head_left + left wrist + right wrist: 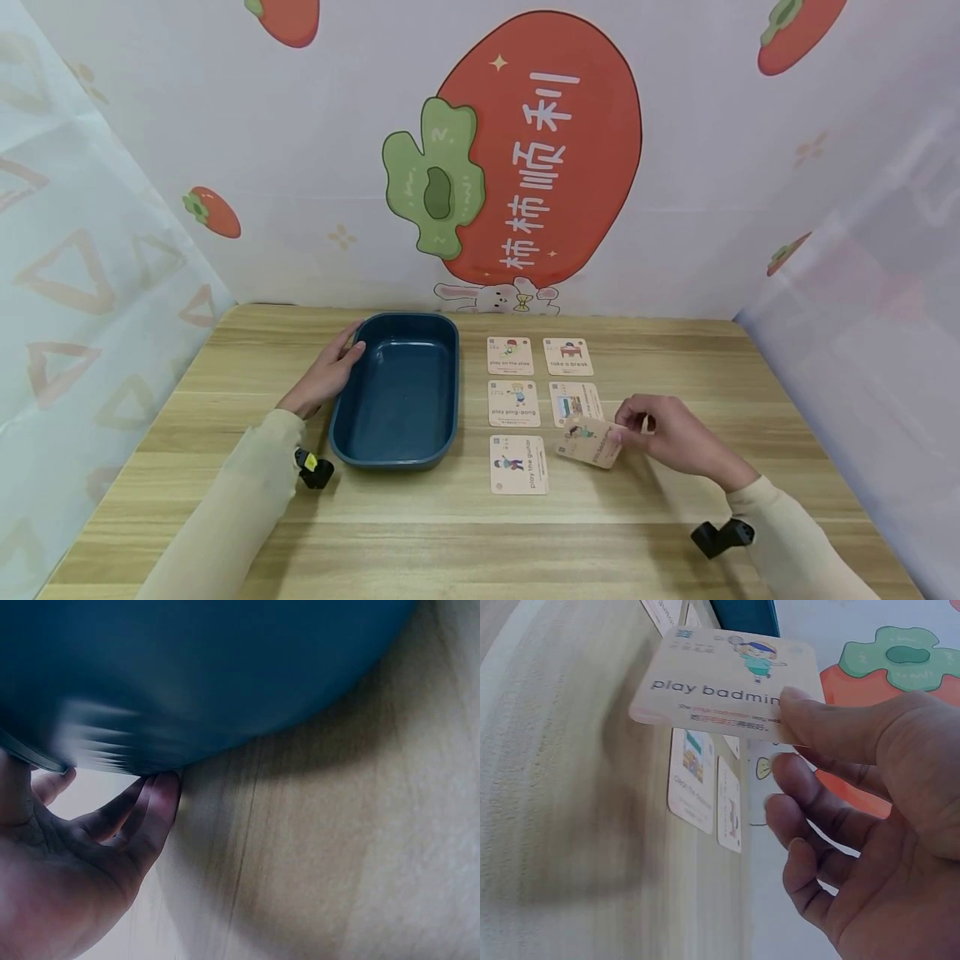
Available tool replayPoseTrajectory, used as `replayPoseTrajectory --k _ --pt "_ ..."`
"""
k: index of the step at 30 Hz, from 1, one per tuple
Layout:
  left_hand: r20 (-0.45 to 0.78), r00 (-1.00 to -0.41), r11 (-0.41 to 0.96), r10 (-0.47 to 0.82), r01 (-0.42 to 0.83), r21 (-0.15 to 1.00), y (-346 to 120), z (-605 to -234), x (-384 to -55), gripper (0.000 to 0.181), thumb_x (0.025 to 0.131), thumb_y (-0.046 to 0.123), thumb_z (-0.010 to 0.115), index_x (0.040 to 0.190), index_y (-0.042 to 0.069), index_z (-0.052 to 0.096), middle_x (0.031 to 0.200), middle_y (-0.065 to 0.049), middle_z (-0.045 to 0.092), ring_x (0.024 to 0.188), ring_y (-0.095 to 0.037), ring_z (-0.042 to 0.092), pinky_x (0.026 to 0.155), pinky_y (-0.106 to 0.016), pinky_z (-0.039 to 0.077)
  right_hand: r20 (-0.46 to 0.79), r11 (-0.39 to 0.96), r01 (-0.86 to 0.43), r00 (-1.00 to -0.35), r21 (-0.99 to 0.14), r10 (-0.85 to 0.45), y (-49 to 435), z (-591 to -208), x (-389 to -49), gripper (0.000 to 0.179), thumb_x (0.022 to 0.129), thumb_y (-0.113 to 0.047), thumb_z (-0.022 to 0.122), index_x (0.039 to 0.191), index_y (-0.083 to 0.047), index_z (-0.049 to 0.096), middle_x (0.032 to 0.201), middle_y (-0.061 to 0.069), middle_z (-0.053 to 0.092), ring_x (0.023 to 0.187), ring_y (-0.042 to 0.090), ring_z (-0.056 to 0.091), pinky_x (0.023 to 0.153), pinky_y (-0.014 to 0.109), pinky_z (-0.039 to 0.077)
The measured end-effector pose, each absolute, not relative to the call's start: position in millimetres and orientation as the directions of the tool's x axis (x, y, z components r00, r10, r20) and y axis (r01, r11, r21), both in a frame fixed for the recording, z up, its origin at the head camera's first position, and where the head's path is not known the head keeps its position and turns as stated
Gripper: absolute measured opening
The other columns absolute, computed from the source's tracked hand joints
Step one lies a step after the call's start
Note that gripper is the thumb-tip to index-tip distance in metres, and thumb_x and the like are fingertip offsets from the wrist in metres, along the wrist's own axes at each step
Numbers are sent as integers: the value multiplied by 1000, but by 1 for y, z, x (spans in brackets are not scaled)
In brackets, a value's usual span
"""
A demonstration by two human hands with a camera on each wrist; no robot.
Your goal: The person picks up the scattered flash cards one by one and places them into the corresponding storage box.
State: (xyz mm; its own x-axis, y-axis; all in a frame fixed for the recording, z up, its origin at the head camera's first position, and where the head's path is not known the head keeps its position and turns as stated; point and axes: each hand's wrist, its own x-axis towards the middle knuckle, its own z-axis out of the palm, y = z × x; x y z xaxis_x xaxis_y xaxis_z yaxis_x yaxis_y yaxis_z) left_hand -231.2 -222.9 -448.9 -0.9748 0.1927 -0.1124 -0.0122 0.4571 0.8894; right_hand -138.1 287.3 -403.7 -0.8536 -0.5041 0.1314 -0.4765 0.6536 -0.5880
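Observation:
My right hand (663, 433) pinches a flash card (588, 442) between thumb and fingers. In the right wrist view this card (727, 679) shows a child with a racket and the words "play badmin…", the rest under the thumb. It is tilted above the table and overlaps the lower edge of a card with a small picture (576, 402) in the head view. My left hand (326, 375) holds the left rim of a deep blue plastic tray (453, 392), thumb over the edge. Left wrist view: its fingertips (161, 799) touch the outer wall.
Several cards lie flat right of the tray: "play on the slide" (510, 357), "take a break" (568, 357), "play ping-pong" (513, 404) and "play the guitar" (519, 465). A printed cloth (300, 167) stands behind the wooden table (450, 550), with more cloth at both sides.

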Motion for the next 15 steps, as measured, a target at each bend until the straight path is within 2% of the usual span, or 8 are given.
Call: replayPoseTrajectory --k 9,15 --pt "-105 -974 459 199 -2 889 -224 -449 -230 62 112 39 33 165 17 10 149 -33 40 133 -48 45 107 -64 38 263 656 -505 -860 -561 -438 281 -393 -144 18 85 -7 82 83 -19 69 77 -14 59 69 6 53 60 28 45" --pt "-108 -974 459 197 -6 889 -224 -449 -231 61 112 39 33 165 17 10 154 -31 35 136 -48 42 108 -64 37 306 662 -498 -867 -560 -393 277 -389 -149 17 85 -11 83 82 -22 71 75 -13 59 68 8 53 61 27 45"
